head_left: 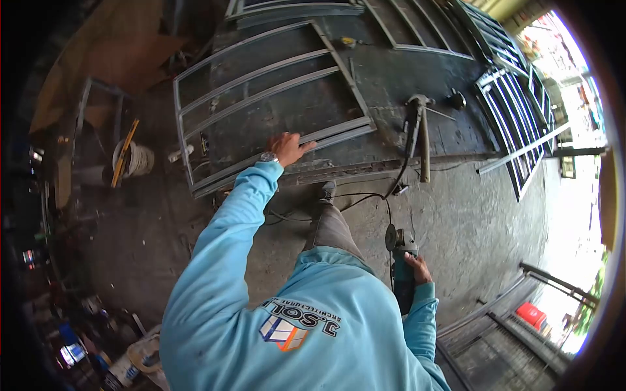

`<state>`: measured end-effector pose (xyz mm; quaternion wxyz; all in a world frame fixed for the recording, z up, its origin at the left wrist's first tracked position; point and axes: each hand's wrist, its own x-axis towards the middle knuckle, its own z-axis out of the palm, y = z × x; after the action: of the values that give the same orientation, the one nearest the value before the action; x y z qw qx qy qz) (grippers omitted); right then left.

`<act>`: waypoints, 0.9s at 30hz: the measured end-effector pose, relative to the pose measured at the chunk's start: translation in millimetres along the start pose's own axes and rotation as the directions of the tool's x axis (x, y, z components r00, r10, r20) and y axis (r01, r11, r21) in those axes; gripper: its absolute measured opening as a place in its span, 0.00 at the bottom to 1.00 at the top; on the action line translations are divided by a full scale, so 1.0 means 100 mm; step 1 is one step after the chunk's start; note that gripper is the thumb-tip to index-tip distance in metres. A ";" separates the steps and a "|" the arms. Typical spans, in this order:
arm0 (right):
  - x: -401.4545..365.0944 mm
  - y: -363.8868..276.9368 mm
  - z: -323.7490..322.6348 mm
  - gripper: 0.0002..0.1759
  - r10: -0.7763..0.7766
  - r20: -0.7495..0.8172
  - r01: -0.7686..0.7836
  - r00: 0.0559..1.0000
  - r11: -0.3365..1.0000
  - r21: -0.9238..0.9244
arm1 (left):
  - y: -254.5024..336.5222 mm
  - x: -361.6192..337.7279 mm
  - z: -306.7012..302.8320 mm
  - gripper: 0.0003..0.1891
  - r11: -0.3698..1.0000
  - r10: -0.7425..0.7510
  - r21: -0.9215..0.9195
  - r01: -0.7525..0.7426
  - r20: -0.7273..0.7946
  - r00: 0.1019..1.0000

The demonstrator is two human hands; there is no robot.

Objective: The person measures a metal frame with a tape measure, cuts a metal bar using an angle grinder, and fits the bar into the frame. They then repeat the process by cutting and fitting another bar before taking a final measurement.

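A grey metal frame (339,130) with several crossbars lies on the dark work table. My left hand (288,148), a watch at its wrist, grips the near double rail, with the thumb stretched along the metal to the right. Low at my right side, my right hand (419,267) is closed round the body of an angle grinder (404,280). The grinder's disc (390,237) points up toward the table, apart from the frame. Its lower body is partly hidden by my sleeve.
A hammer (425,140) lies at the table's near edge, beside a dark cable (399,179) that hangs to the floor. More metal frames (512,98) are at the right and back. A white bucket (138,159) with a yellow level (124,153) stands left.
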<state>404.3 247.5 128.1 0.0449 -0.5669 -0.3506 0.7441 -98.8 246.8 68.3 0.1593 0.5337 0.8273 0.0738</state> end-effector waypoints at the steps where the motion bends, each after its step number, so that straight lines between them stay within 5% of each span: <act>1: 0.01 0.03 -0.01 0.36 -0.002 -0.004 0.002 1.000 1.000 0.022 | -0.03 0.02 0.07 0.37 1.000 0.003 0.006 -0.003 -0.031 1.000; 24: 0.03 0.37 -0.05 0.41 -0.124 -0.044 0.131 0.991 0.954 0.271 | -0.11 0.13 0.17 0.34 0.979 0.085 0.185 -0.086 0.012 0.996; 27: 0.08 0.37 -0.05 0.42 -0.146 -0.051 0.155 0.988 0.948 0.280 | -0.13 0.15 0.09 0.34 0.991 0.076 0.103 -0.089 0.125 0.989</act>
<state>418.4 225.9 99.3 0.1872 -0.5373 -0.2822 0.7724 -112.4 254.3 53.4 0.1766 0.5788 0.7961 0.0028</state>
